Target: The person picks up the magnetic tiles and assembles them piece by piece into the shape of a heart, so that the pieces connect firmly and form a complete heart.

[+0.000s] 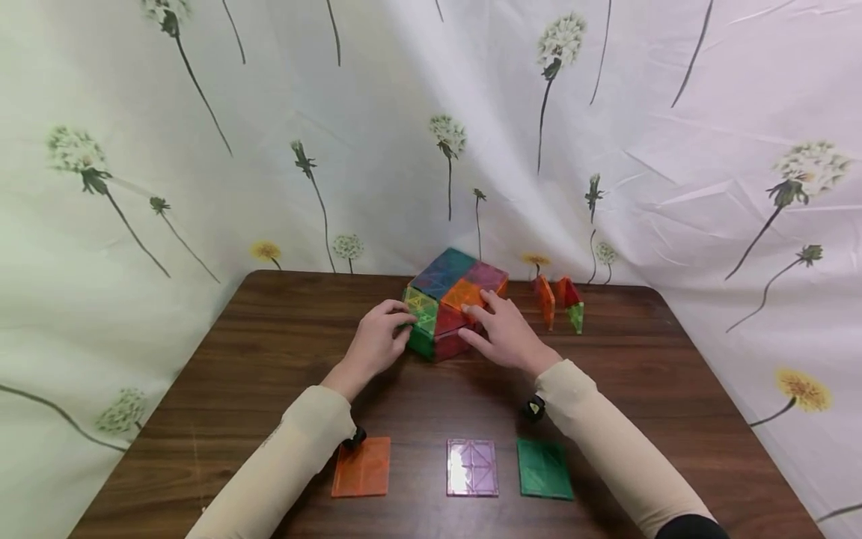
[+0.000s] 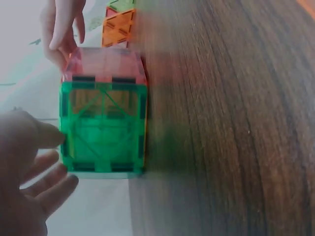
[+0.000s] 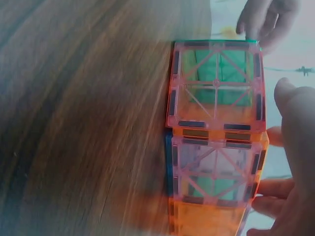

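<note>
A low block built of see-through magnetic tiles (image 1: 444, 273) stands at the table's back, topped in blue, purple, orange, red and yellow-green. My left hand (image 1: 380, 337) touches its left top edge, fingers loosely bent. In the left wrist view, that hand (image 2: 29, 167) lies along the upper rim of the green side tile (image 2: 103, 135). My right hand (image 1: 505, 329) rests over the red and orange top tiles with fingers spread. Pinkish side tiles (image 3: 216, 105) face the right wrist view, where the right hand's fingers (image 3: 275, 189) touch the block's top edge.
Three square tiles lie flat near the front: orange (image 1: 362, 468), purple (image 1: 472, 468) and green (image 1: 545, 469). Right of the block stand an orange tile (image 1: 546, 302) and a red-and-green tile piece (image 1: 571, 303). A dandelion-print cloth (image 1: 397, 150) hangs behind the wooden table (image 1: 269, 359).
</note>
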The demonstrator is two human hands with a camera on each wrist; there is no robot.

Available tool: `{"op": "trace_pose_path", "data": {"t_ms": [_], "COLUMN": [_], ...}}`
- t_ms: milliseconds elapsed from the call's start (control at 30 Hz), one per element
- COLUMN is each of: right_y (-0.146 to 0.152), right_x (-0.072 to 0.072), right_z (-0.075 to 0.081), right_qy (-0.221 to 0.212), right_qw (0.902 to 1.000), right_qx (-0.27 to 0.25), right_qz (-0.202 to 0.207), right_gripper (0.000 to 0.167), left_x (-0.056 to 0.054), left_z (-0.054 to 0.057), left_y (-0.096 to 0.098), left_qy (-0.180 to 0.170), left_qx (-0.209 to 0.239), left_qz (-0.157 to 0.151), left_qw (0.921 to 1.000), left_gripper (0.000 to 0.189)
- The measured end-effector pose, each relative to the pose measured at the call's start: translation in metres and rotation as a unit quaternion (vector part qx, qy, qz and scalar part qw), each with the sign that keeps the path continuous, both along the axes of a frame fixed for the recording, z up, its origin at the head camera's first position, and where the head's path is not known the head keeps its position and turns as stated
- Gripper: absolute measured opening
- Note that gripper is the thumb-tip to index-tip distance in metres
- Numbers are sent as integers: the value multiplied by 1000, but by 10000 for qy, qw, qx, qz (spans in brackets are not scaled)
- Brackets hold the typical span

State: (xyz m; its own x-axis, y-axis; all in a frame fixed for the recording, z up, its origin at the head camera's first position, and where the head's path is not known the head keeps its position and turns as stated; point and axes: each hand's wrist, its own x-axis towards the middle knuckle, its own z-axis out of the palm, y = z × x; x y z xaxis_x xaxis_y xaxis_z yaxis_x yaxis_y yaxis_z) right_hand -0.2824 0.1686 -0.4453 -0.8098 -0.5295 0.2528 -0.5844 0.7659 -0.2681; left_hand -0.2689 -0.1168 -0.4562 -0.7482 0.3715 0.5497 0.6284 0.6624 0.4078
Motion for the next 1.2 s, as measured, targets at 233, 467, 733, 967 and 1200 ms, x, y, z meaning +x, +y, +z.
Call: {"op": "trace_pose_path", "data": {"t_ms": [233,467,733,967,1200], "right_y": [-14,3,26,18,22], "right_x": [14,11,-2,-6,-8], "right_z": [5,18,7,4,2], "right_qy": [335,183,-199,-404,-541], "right_qw": [9982,9997,9985,9983,9976], "right_qx": [490,-177,238,203,96], "right_qz": [-107,-40,-442,-374,-428], "right_gripper": [57,55,62,65,66], "left_x": [5,-10,-30,-53,-63], "left_z": [3,5,0,-3,-1], "left_y": [2,-8,-9,-5,-9], "left_qy": [-568,-1037,-431,-118,-446], "left_qx": [-760,-498,-78,102,-109], "left_qz": [510,759,991,1124,802], "left_qw": [9942,9905,9941,9935,9957], "left_gripper": [68,64,35,10,28]}}
